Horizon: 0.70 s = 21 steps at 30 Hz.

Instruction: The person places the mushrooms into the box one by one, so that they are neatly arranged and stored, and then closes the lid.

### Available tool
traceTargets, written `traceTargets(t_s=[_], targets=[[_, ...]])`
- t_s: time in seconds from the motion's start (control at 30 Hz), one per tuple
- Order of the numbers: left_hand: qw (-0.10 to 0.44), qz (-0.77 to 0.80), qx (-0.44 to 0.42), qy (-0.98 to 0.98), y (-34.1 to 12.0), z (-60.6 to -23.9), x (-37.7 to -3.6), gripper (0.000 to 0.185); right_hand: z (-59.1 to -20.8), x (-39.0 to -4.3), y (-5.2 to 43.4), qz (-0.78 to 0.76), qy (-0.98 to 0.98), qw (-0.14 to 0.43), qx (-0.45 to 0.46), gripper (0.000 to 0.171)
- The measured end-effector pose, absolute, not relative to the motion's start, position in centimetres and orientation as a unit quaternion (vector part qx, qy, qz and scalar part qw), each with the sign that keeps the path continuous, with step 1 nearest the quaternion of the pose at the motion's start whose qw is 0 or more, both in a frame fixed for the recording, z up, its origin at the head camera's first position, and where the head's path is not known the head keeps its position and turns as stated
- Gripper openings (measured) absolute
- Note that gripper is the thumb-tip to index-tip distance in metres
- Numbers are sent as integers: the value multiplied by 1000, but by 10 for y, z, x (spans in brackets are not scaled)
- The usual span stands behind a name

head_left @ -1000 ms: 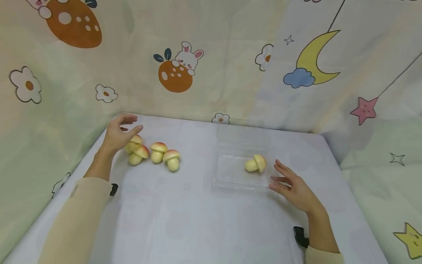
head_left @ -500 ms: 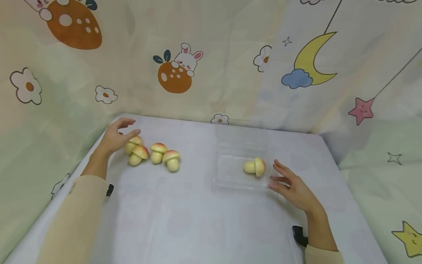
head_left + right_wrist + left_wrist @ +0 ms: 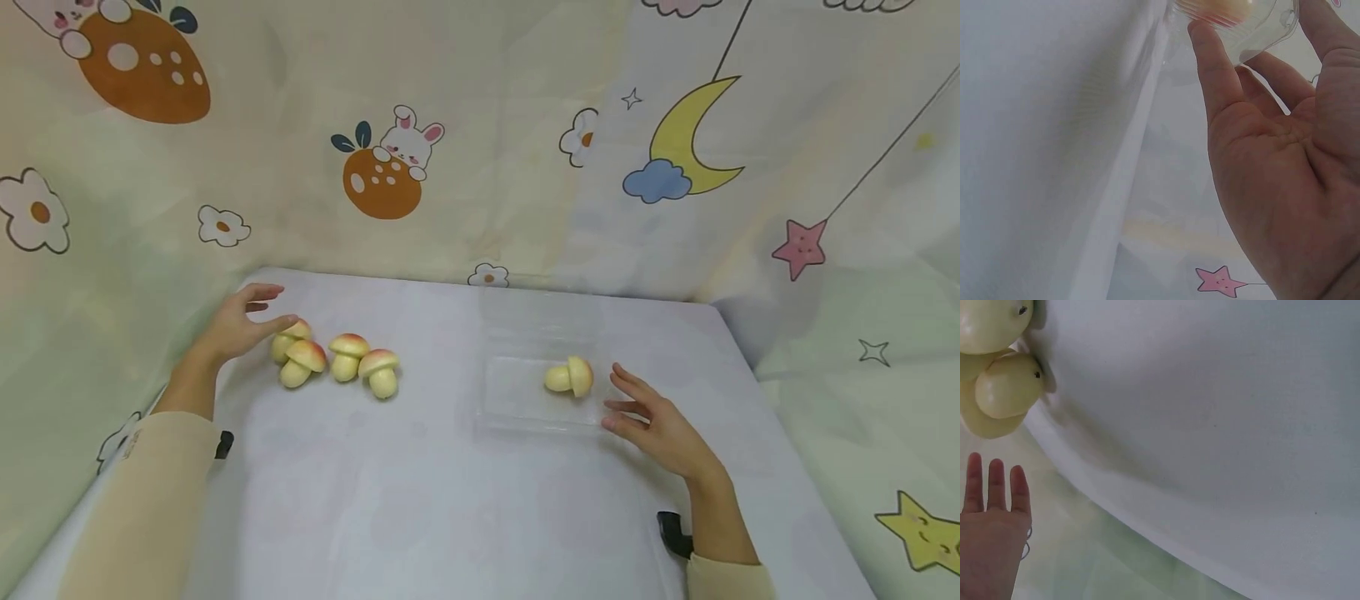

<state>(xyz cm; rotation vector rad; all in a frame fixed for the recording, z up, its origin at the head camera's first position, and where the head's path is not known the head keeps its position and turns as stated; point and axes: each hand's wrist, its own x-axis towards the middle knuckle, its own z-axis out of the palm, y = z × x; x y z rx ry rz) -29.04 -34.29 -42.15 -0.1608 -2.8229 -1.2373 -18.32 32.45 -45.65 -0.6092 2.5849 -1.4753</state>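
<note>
Several toy mushrooms with yellow stems and red-tinged caps lie at the left of the table. My left hand point(image 3: 243, 323) is beside the back-left mushroom point(image 3: 291, 337), fingers extended, thumb overlapping its cap in the head view. In the left wrist view the fingers point(image 3: 996, 481) are straight, with the mushrooms above them. Another mushroom point(image 3: 570, 377) lies on its side in an open clear plastic box point(image 3: 517, 423). My right hand point(image 3: 660, 425) is at the box's right side, fingers loosely bent and spread. In the right wrist view its fingertips are right at the clear wall point(image 3: 1266, 39).
A front mushroom point(image 3: 303, 362) lies against the back-left one, with two more mushrooms point(image 3: 348, 357) to their right. The box's clear lid point(image 3: 536, 317) is folded back towards the far table edge. A patterned cloth point(image 3: 480, 192) rises behind and beside the white table point(image 3: 420, 508).
My left hand has lowered beside the left mushrooms. In the box, the mushroom has rolled slightly, its stem now nearly level. The right hand stays at the box; the head view has shifted a little.
</note>
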Motion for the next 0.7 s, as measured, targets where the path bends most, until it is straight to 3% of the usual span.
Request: traceTargets(t_s=[0.7], targets=[[-71,-394,-22,-916,-348,-436,-285,79,-456,-183,323,-480,854,55,-196,79]])
